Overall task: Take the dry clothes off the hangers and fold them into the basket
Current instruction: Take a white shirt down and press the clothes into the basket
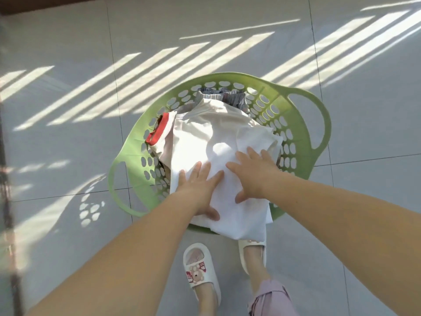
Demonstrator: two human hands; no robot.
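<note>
A round green laundry basket (303,131) with holes and two loop handles stands on the tiled floor. On top of the pile inside lies a folded white garment (211,137), its near end hanging over the basket's front rim. My left hand (198,188) rests flat on its near left part, fingers spread. My right hand (255,174) presses flat on it just to the right, fingers apart too. Under the white piece I see a cloth with a red trim (159,128) at the left and a grey checked garment (223,96) at the back.
My feet in white slippers (202,272) stand right in front of the basket. A dark pole (6,201) runs down the left edge. Grey floor tiles (68,144) with stripes of sunlight lie all around.
</note>
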